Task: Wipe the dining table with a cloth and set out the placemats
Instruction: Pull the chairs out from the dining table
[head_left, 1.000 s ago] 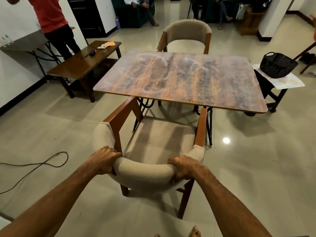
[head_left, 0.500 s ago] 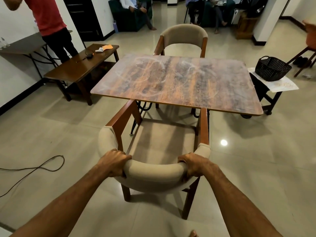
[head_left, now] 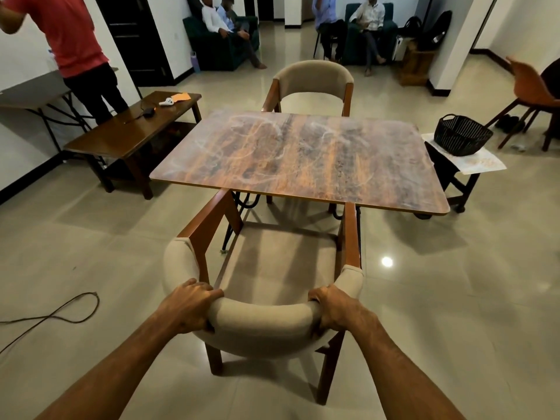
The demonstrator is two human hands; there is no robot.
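Just before bench (head_left: 303,159), near chair (head_left: 272,262), arms at its front edge. Behind bench, far chair (head_left: 313,78). To the left, side bench (head_left: 127,131); to the right, stand (head_left: 485,165) with basket (head_left: 462,134) on it. On floor far left, cable (head_left: 60,313). On near chair's back, well apart: left hand (head_left: 189,307), right hand (head_left: 336,307).

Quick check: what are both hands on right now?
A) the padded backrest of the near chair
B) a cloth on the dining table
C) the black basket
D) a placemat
A: the left hand and the right hand each have a grip round the padded backrest of the near chair, one at either end of its curve.
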